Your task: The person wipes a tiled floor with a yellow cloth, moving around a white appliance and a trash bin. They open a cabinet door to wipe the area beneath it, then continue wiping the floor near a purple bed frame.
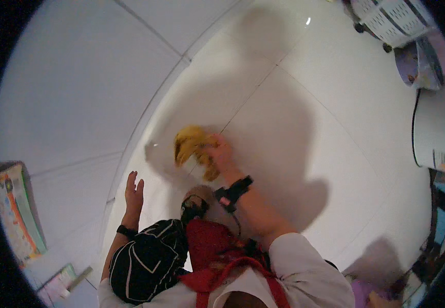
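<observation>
A crumpled yellow cloth (194,144) lies against the glossy floor tiles, in front of my bent knee. My right hand (221,151) grips it at its right side, and the fingers are partly hidden in the folds. My left hand (134,194) is raised near the base of the wall, holding nothing, with its fingers spread a little. A dark band (233,193) with a small device and a cable circles my right wrist. Another dark band (127,231) is on my left wrist.
A pale tiled wall (80,84) meets the floor at the left. A white perforated basket on casters (393,21), a purple container (407,63) and a white bin-like object (438,131) stand along the right. Printed boxes or books (18,215) are at far left.
</observation>
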Tool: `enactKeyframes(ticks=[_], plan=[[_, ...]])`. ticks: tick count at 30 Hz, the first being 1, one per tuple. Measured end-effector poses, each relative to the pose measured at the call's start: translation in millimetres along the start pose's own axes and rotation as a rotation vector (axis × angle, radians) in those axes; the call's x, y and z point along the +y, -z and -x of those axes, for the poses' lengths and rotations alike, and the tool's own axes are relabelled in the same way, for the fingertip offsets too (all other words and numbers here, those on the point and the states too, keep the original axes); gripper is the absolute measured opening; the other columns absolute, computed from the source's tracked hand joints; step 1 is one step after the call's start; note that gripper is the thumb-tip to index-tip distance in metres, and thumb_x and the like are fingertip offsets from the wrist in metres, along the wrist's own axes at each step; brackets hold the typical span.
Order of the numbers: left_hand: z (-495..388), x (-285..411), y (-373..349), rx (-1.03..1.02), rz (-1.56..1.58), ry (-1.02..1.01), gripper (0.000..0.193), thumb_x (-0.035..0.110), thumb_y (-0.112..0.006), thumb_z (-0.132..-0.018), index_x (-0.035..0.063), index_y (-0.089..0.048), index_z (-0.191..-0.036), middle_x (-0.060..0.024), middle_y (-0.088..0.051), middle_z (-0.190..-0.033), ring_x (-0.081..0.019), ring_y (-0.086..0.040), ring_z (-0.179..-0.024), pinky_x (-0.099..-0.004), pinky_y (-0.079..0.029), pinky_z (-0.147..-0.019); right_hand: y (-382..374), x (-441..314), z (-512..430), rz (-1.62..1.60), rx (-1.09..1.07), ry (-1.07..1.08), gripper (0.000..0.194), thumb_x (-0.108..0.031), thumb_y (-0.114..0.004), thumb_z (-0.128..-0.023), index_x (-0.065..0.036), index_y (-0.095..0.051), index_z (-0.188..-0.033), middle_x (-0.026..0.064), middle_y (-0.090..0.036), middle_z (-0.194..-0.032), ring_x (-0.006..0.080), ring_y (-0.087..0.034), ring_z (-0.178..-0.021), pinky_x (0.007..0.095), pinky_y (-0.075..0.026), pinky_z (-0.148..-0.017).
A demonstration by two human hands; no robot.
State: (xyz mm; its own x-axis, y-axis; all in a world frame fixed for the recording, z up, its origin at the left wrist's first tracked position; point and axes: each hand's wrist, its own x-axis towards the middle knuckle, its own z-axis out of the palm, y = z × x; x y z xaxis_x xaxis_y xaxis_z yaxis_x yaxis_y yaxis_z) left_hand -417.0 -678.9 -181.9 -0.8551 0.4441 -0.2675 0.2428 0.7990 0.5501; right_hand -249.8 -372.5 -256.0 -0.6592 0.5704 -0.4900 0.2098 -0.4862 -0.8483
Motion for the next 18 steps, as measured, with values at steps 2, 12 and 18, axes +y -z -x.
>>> enactKeyframes(ticks=[2, 12, 18], plan=[[19, -29, 4, 0.017, -0.105, 0.042, 0.040, 0.012, -0.057, -0.087, 0.0028, -0.048, -0.125, -0.0146, -0.048, -0.131, -0.0289, -0.047, -0.120, -0.0357, -0.040, -0.097, 35, -11, -16, -0.028, 0.213, 0.069, 0.036, -0.011, -0.070, -0.072, -0.001, -0.060, -0.106, 0.0111, -0.063, -0.099, 0.0206, -0.059, -0.090, 0.0333, -0.048, -0.080], [148, -84, 106, 0.333, -0.402, 0.372, 0.044, 0.006, -0.060, -0.085, 0.0044, -0.049, -0.127, -0.0135, -0.050, -0.131, -0.0254, -0.044, -0.124, -0.0347, -0.038, -0.100, 94, 44, -60, 1.262, 0.542, 0.356, 0.051, -0.031, -0.056, -0.086, -0.003, -0.044, -0.127, 0.0187, -0.040, -0.134, 0.0353, -0.036, -0.124, 0.0484, -0.029, -0.102], [29, 43, 264, 0.721, -1.078, -0.511, 0.051, 0.013, -0.056, -0.087, 0.0119, -0.040, -0.135, -0.0147, -0.029, -0.146, -0.0327, -0.024, -0.136, -0.0529, -0.019, -0.108, 120, 30, -75, 1.431, 0.492, 0.399, 0.050, -0.030, -0.054, -0.087, -0.002, -0.044, -0.127, 0.0211, -0.041, -0.133, 0.0378, -0.038, -0.122, 0.0488, -0.028, -0.102]])
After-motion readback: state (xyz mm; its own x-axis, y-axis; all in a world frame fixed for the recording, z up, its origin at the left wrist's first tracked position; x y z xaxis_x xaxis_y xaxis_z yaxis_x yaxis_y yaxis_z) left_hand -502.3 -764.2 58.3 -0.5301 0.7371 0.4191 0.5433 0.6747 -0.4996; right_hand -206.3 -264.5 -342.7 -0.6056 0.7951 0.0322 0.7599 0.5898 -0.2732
